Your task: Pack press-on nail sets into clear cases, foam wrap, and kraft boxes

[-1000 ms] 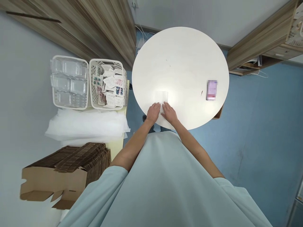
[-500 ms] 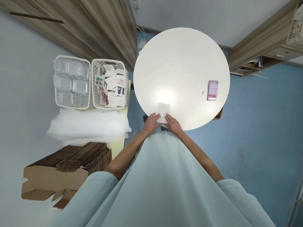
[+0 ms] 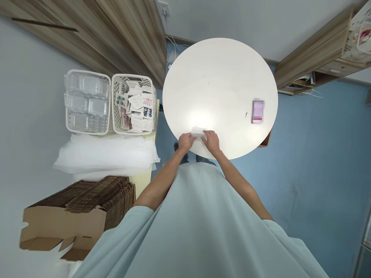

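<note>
Hands meet at the near edge of the round white table (image 3: 220,77): left hand (image 3: 185,142) and right hand (image 3: 212,141) pinch a small white foam sheet (image 3: 198,131) (likely featherlight, limp, easily creased), best gripped along its edges.

**Count of things in view**

Two white baskets (image 3: 87,102) (image 3: 134,103), one round table (image 3: 220,77), one pink packet (image 3: 257,111), one white sheet (image 3: 198,132), one cardboard stack (image 3: 81,210), one foam-wrap pile (image 3: 104,152), two hands (image 3: 185,141) (image 3: 212,141).

Round white tbl (image 3: 226,73) – white sheet (image 3: 198,131), purple pkt (image 3: 257,111)
</note>
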The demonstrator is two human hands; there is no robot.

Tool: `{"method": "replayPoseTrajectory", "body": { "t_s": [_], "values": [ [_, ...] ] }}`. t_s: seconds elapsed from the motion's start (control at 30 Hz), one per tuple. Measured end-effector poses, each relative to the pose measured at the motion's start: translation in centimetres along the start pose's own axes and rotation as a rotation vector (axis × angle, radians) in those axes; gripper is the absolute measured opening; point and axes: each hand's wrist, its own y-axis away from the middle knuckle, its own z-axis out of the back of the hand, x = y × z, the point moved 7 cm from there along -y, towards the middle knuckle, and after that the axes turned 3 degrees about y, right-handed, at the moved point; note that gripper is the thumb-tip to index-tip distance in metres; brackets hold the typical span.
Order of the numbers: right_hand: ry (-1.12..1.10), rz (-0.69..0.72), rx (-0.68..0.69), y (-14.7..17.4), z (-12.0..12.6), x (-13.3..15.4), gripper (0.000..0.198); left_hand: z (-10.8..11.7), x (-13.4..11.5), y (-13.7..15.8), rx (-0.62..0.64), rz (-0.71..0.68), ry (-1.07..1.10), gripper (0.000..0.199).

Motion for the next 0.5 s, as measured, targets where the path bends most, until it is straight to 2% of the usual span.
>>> {"method": "replayPoseTrajectory", "body": {
  "t_s": [0.1, 0.27, 0.37, 0.5],
  "values": [
    [0.042, -0.019, -0.017, -1.3, 0.2, -0.3, 0.044, -0.1, -0.4, -0.2, -0.034, -0.004, -0.022, 0.021],
    [0.085, 0.033, 0.035, -2.2, 0.0, 0.1, 0.044, 0.0, 0.7, 1.3, -0.073, -0.009, 0.133, 0.036],
    [0.079, 0.061, 0.078, -2.1, -0.3, 0.2, 0.043, -0.1, 2.1, 2.6, -0.064, 0.041, 0.24, 0.042],
    [0.105, -0.017, 0.07, -1.3, -0.8, 0.0, 0.033, -0.7, 3.1, 3.5, -0.014, 0.1, 0.32, 0.04]
  ]
}}
